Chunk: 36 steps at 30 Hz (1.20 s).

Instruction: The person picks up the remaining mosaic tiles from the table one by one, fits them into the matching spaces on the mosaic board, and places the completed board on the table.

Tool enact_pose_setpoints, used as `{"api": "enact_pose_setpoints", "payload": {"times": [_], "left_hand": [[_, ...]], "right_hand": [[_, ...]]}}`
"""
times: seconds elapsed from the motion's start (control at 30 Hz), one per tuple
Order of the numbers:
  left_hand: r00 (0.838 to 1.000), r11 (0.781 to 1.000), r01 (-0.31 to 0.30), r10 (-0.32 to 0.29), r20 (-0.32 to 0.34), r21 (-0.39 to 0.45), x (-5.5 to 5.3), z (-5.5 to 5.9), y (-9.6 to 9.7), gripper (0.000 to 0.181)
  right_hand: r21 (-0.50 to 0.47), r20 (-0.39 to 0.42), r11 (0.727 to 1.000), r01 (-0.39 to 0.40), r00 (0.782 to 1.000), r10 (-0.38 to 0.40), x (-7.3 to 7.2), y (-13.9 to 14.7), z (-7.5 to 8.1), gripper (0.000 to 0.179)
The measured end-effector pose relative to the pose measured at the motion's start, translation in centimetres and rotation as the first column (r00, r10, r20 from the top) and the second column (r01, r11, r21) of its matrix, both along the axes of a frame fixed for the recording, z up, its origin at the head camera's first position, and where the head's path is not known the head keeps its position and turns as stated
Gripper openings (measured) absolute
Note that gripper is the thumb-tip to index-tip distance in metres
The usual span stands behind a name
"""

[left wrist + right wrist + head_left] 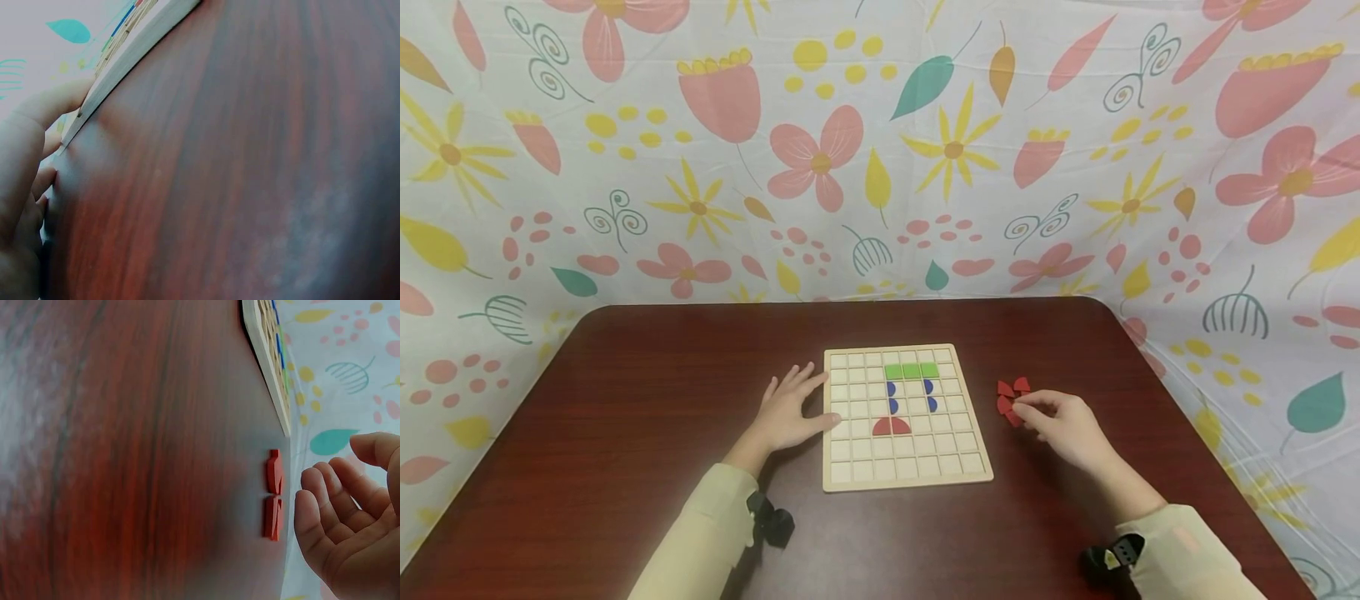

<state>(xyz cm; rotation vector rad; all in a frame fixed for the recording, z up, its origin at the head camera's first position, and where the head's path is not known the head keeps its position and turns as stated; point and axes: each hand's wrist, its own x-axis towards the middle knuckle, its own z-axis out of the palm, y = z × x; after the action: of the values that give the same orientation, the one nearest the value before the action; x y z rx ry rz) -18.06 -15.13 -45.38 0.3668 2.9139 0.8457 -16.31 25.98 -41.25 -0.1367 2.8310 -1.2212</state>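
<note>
A wooden grid board [853,471] lies on the table. In its cells are green squares [912,371], several blue half-round pieces [892,389], and two red quarter-round pieces [891,427] side by side. My left hand [786,414] rests at the board's left edge, fingers spread, its thumb touching the rim; the left wrist view shows these fingers against the board's side [134,53]. Right of the board lies a small group of loose red quarter-round pieces [1004,388]. Beside them is my right hand [1070,425], fingers loosely bent; the right wrist view shows thumb and fingers apart, holding nothing.
The dark brown table [662,400] ends at the back against a hanging cloth [865,208] with flower and leaf prints. Black wrist cameras sit on both sleeves, the left one [771,521] low over the table.
</note>
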Motion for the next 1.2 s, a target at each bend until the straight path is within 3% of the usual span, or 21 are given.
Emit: {"api": "enact_pose_setpoints", "payload": {"times": [0.7, 1.0, 1.2], "left_hand": [[1.000, 1.000, -0.003, 0.003, -0.001, -0.009, -0.1, -0.1, 0.1, 0.076], [1.000, 1.000, -0.006, 0.006, 0.003, -0.014, -0.1, -0.2, 0.1, 0.076], [1.000, 1.000, -0.006, 0.006, -0.006, -0.012, -0.2, -0.4, 0.1, 0.076]], "right_hand": [[0.068, -0.014, 0.997, 0.048, 0.999, -0.047, -0.5, 2.3, 0.0, 0.034], [0.190, -0.034, 0.981, 0.035, 0.999, -0.029, -0.8, 2.4, -0.3, 0.031], [0.244, -0.003, 0.970, 0.012, 1.000, -0.012, -0.9, 2.3, -0.7, 0.035]]}}
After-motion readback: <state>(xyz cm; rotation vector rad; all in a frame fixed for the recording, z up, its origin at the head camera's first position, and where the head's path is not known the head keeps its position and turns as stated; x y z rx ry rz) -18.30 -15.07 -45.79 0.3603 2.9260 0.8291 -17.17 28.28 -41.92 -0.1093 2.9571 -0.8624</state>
